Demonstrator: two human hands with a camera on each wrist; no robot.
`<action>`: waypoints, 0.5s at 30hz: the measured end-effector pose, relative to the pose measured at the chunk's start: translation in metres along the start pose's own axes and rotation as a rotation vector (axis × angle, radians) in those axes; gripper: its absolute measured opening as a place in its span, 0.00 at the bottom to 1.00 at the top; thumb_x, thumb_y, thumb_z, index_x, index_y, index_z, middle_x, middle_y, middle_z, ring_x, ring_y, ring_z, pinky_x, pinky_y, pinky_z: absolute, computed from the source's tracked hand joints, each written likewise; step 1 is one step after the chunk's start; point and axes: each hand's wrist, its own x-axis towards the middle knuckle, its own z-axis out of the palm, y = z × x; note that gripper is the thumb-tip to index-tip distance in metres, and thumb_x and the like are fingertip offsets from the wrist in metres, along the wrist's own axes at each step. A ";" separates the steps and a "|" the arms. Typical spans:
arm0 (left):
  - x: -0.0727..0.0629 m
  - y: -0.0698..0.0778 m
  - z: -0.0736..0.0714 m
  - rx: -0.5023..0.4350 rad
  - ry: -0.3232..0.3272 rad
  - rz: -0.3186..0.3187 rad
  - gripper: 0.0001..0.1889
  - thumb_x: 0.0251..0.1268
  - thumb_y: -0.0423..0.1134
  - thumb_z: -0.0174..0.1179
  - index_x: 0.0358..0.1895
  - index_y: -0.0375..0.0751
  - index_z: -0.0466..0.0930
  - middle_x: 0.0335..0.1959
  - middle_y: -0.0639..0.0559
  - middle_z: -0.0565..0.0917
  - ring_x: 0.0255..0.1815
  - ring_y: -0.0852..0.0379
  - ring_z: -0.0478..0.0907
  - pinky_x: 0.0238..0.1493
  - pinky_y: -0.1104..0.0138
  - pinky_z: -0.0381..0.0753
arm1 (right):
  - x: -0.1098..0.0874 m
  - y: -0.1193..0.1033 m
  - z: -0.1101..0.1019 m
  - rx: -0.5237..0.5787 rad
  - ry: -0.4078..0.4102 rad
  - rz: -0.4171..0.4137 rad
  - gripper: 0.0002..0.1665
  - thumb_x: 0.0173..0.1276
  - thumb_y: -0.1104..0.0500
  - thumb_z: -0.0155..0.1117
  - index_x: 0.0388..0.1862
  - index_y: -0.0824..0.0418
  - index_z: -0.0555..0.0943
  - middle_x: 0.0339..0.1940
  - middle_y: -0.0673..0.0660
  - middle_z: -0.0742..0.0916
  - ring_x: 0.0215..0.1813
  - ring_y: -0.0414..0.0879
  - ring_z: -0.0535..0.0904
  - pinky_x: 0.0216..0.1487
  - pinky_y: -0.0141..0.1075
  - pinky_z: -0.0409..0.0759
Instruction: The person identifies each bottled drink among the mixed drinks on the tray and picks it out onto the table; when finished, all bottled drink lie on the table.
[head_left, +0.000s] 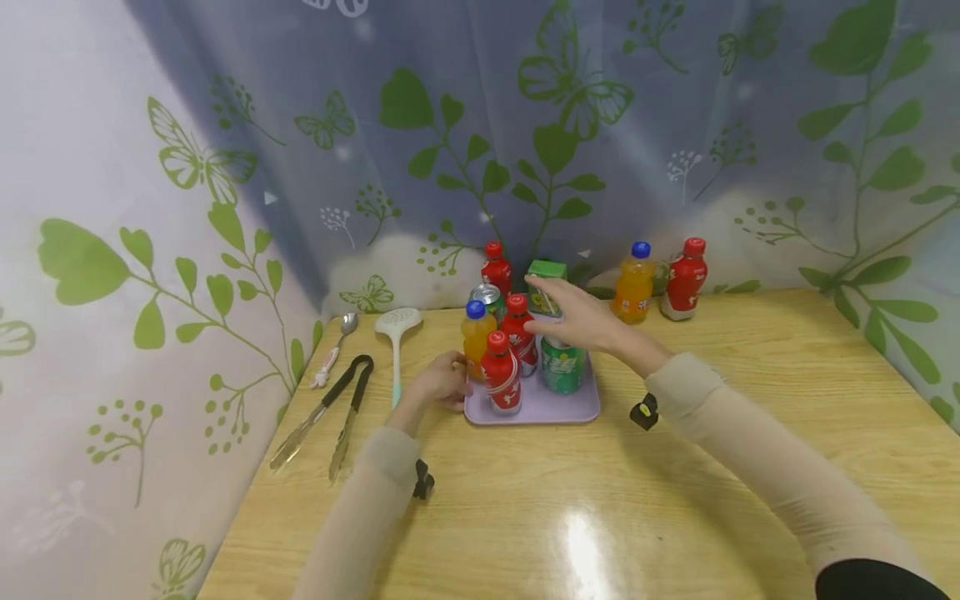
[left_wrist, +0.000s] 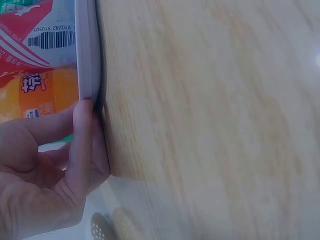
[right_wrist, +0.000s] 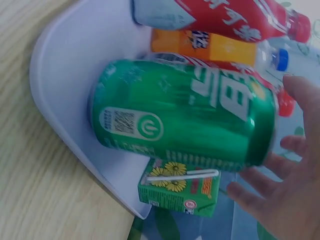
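Note:
My left hand (head_left: pixel 438 382) pinches the left edge of a lilac tray (head_left: pixel 540 410); the left wrist view shows its fingertips at the rim. My right hand (head_left: pixel 581 317) hovers with spread fingers around the top of a green soda can (right_wrist: pixel 185 112), which stands on the tray's right side. Beside the can are two red-capped cola bottles (head_left: pixel 502 373) and an orange soda bottle (head_left: pixel 477 337). A second can (head_left: pixel 489 297) and a green drink carton (right_wrist: pixel 180 187) with a straw stand further back, the carton partly hidden by my right hand in the head view.
Behind the tray is another red bottle (head_left: pixel 496 268). At the back right stand an orange bottle (head_left: pixel 634 286) and a red bottle (head_left: pixel 684 282). On the left lie a spoon (head_left: pixel 336 350), tongs (head_left: pixel 337 408) and a slotted turner (head_left: pixel 397 329). A patterned curtain (head_left: pixel 465 167) borders the table.

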 end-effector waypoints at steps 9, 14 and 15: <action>-0.001 -0.001 0.000 -0.017 0.002 0.001 0.30 0.71 0.22 0.56 0.75 0.34 0.64 0.47 0.38 0.78 0.31 0.52 0.80 0.25 0.72 0.88 | 0.008 -0.003 0.019 -0.116 -0.057 0.046 0.56 0.71 0.27 0.62 0.87 0.53 0.57 0.85 0.67 0.66 0.83 0.70 0.62 0.79 0.73 0.65; 0.000 -0.001 0.000 -0.011 -0.003 -0.002 0.32 0.70 0.21 0.58 0.76 0.35 0.64 0.50 0.37 0.78 0.32 0.52 0.80 0.26 0.71 0.89 | 0.012 -0.005 0.027 -0.142 -0.073 0.061 0.55 0.71 0.28 0.63 0.84 0.59 0.63 0.81 0.68 0.71 0.80 0.68 0.68 0.79 0.70 0.68; 0.000 -0.001 0.000 -0.009 -0.004 -0.003 0.32 0.69 0.21 0.58 0.76 0.35 0.64 0.51 0.37 0.78 0.33 0.52 0.81 0.27 0.71 0.89 | 0.013 -0.005 0.028 -0.142 -0.073 0.068 0.55 0.70 0.28 0.64 0.84 0.59 0.63 0.81 0.68 0.72 0.79 0.68 0.69 0.79 0.70 0.68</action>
